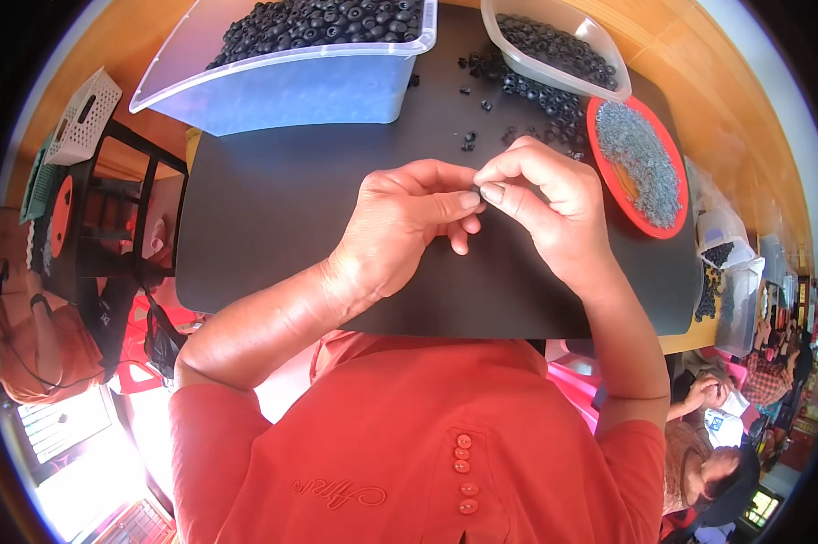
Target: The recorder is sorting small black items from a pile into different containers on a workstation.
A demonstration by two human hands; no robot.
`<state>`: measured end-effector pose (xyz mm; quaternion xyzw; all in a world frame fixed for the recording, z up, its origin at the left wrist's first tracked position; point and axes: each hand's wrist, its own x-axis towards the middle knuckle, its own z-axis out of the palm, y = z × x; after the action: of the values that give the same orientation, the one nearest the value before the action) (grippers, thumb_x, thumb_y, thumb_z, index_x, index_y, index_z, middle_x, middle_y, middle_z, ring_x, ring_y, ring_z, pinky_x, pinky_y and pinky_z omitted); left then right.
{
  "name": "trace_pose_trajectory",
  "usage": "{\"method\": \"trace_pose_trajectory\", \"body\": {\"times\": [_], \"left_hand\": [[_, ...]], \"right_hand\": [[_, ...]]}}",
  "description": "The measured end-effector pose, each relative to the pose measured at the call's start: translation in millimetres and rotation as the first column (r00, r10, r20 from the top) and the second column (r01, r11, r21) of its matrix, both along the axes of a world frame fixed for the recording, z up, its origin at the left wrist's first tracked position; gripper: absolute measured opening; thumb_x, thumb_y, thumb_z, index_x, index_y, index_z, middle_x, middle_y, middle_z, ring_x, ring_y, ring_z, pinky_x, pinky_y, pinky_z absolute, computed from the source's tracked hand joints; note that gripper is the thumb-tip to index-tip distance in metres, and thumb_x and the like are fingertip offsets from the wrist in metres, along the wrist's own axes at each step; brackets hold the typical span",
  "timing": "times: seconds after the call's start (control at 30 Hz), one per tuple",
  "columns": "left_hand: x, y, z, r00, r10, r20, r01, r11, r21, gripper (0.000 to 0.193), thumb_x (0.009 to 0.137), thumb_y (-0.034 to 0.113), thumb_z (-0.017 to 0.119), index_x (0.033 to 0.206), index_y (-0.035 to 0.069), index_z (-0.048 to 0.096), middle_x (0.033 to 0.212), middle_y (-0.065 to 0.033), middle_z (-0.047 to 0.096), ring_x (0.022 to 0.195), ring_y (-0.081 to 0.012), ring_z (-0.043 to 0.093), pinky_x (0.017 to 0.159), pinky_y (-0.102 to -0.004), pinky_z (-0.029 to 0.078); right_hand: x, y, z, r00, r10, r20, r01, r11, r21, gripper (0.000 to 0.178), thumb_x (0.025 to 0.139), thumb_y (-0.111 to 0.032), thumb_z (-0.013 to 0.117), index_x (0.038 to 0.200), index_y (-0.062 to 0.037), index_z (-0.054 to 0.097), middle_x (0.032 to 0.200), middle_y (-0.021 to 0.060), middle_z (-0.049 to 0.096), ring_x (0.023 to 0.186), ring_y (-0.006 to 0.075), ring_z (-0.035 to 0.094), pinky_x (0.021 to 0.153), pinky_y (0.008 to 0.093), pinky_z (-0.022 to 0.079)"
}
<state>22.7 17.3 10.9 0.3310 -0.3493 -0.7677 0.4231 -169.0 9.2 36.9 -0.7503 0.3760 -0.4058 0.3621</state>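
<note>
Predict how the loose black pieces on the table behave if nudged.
The loose black pieces will probably roll or scatter, being small and rounded on a flat tabletop. They're likely stiff, since none looks squashed in the heap. Pushed right, some may catch against the red dish.

Bin (309,91) left, tub (554,83) right, plate (598,145) nearer

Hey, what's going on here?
A person in a red shirt pinches a small dark piece, mostly hidden, between the left hand and the right hand. On the dark table ahead is a large tub of black parts; toward the right are loose black parts, a smaller tub and a red plate of greyish pieces.
</note>
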Motion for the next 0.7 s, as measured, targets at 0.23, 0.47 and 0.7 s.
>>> {"method": "trace_pose_trajectory", "body": {"times": [0.23, 0.47, 0.7], "left_hand": [[2, -1, -1, 0.995, 0.021, -0.1, -0.014, 0.998, 0.069, 0.018, 0.093, 0.001, 0.061, 0.109, -0.008, 0.064, 0.093, -0.0127, 0.067, 0.079, -0.0178, 0.064, 0.064, -0.0294, 0.053], [2, -4, 0, 0.989, 0.001, -0.151, 0.016, 0.994, 0.112, 0.016, 0.094, 0.003, 0.062, 0.106, -0.007, 0.063, 0.092, -0.0136, 0.067, 0.077, -0.02, 0.064, 0.063, -0.0305, 0.053], [2, -2, 0, 0.994, -0.026, -0.103, 0.03, 0.999, 0.042, 0.016, 0.096, 0.006, 0.06, 0.108, -0.004, 0.062, 0.094, -0.0138, 0.065, 0.079, -0.0208, 0.064, 0.065, -0.0326, 0.051]], "right_hand": [[8, 3, -6, 0.985, -0.089, 0.146, 0.069, 0.988, 0.137, 0.005, 0.086, 0.007, 0.062, 0.089, 0.0035, 0.062, 0.08, 0.0059, 0.062, 0.071, 0.0136, 0.063, 0.067, 0.0256, 0.051], [-1, 1, -13, 0.996, -0.012, 0.092, 0.025, 0.99, -0.137, 0.01, 0.086, 0.011, 0.059, 0.093, 0.0045, 0.062, 0.082, 0.007, 0.062, 0.075, 0.0146, 0.064, 0.068, 0.0258, 0.051], [2, 5, -13, 0.985, -0.011, 0.172, 0.027, 0.995, -0.092, 0.012, 0.087, 0.011, 0.063, 0.098, 0.0057, 0.064, 0.092, 0.0083, 0.061, 0.083, 0.0128, 0.059, 0.073, 0.0242, 0.048]]}}
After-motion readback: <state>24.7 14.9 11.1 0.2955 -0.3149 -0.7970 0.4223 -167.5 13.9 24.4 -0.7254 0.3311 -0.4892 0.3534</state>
